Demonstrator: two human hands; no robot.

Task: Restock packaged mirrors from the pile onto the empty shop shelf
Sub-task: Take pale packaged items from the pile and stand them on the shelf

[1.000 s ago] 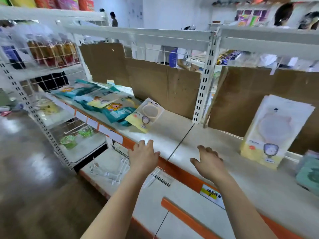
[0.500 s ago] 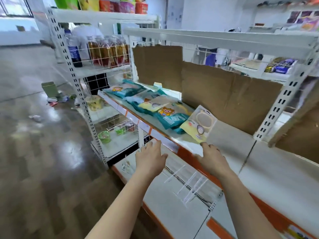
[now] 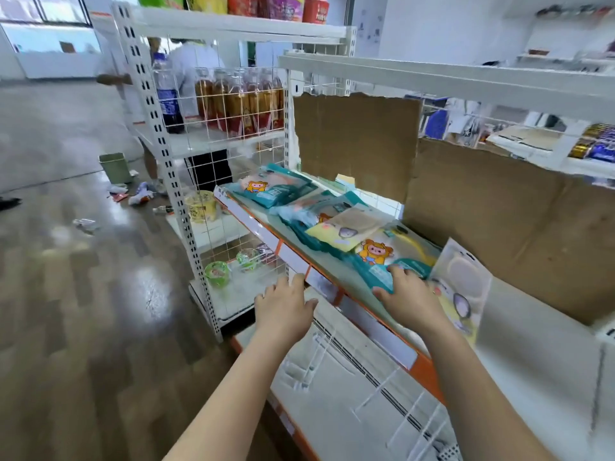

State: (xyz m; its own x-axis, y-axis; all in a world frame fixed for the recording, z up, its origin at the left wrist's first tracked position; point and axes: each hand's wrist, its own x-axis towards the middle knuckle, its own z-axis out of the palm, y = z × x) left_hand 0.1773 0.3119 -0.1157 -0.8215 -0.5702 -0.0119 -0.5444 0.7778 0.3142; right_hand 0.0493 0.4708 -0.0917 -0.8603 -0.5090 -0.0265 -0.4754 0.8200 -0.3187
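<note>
A pile of packaged mirrors (image 3: pixel 336 224) in teal and yellow wrappers lies flat on the left part of the white shelf (image 3: pixel 539 354) with the orange front strip. One yellow-and-white mirror pack (image 3: pixel 466 277) stands tilted at the pile's right end. My right hand (image 3: pixel 411 296) lies on the nearest teal pack (image 3: pixel 377 272), fingertips on its wrapper, just left of the tilted pack. My left hand (image 3: pixel 283 309) hovers with spread fingers at the shelf's front edge and holds nothing.
Brown cardboard (image 3: pixel 492 224) backs the shelf. A wire-grid rack (image 3: pixel 239 104) with drink bottles and cups stands to the left. Below my arms is a lower shelf with wire dividers (image 3: pixel 366 387). Litter and a green bin (image 3: pixel 114 168) lie on the floor.
The view has swung left toward the pile. Both hands have moved left along the shelf edge, and my right hand has reached onto the nearest teal pack.
</note>
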